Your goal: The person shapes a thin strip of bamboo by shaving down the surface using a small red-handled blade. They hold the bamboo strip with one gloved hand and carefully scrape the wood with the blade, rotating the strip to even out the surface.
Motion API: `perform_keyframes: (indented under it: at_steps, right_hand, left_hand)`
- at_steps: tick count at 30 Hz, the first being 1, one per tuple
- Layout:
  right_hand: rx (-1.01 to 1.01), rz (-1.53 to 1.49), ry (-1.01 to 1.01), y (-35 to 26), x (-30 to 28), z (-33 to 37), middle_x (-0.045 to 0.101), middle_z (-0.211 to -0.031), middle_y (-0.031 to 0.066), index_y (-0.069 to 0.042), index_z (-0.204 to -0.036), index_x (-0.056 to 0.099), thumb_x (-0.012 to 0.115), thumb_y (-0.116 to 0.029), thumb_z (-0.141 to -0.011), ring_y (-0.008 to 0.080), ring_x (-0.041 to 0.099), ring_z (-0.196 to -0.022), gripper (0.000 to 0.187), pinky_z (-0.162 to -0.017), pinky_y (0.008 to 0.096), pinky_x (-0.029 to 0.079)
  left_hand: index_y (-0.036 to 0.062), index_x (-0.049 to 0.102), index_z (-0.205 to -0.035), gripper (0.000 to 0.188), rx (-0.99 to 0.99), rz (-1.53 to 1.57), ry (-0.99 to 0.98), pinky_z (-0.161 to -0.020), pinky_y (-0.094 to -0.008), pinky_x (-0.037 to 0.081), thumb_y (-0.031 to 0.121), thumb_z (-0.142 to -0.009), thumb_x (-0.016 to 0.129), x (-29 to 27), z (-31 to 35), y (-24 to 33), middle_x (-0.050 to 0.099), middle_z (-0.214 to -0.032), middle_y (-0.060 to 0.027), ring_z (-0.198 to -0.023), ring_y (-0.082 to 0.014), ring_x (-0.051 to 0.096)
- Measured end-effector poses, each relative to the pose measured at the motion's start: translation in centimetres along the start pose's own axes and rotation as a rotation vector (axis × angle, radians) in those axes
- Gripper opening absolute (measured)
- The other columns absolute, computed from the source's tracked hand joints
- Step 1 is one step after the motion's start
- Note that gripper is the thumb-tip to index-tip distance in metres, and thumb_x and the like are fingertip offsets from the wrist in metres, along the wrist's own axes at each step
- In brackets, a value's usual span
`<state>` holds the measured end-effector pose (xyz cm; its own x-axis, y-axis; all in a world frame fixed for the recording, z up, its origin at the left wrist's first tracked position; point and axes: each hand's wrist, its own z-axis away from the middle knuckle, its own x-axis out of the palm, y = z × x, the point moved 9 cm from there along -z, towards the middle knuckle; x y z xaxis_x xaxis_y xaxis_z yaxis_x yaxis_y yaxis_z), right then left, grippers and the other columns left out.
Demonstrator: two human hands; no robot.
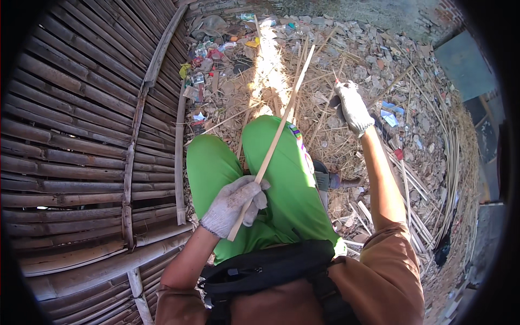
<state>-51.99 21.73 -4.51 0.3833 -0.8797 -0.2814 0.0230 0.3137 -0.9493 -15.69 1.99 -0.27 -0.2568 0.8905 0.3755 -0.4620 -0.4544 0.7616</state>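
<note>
While L hand (232, 203) clasps bamboo strip (281, 128), R hand (355, 108) is fwd-right of that grip; can't tell its hold.

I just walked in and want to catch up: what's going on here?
A person in green trousers and work gloves grips a long, thin strip near its lower end with the left hand; the strip slants up across the right thigh. The right hand is apart from it, over the littered ground; whatever it may hold is unclear. A slatted wall stands left.
</note>
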Motion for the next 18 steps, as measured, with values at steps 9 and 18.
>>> perform_keyframes:
  at_steps: [9, 18]
  right_hand:
    - [-0.359, 0.574, -0.375, -7.1, 10.4, 15.4, 0.073, -0.091, 0.0222, -0.007, -0.117, 0.068, 0.055, -0.043, -0.11, 0.0428, 0.074, -0.09, 0.04, -0.08, 0.0511, 0.058]
    - [-0.53, 0.883, -0.435, -7.1, 14.2, 15.8, 0.075, -0.083, 0.0225, -0.004, -0.106, 0.067, 0.046, -0.057, -0.108, 0.042, 0.075, -0.076, 0.058, -0.068, 0.0551, 0.06]
  left_hand:
    - [-0.0013, 0.067, -0.115, 0.032, 0.158, -0.06, 0.097, -0.042, -0.0258, 0.041, 0.03, -0.111, 0.06, 1.9, -5.5, 0.2, 0.067, -0.078, -0.0045, -0.047, -0.0099, 0.054]
    - [0.0001, 0.066, -0.117, 0.033, 0.015, 0.152, 0.045, -0.043, -0.0286, 0.036, 0.031, -0.112, 0.058, 0.4, -1.1, -2.0, 0.058, -0.072, -0.0016, -0.048, -0.0118, 0.046]
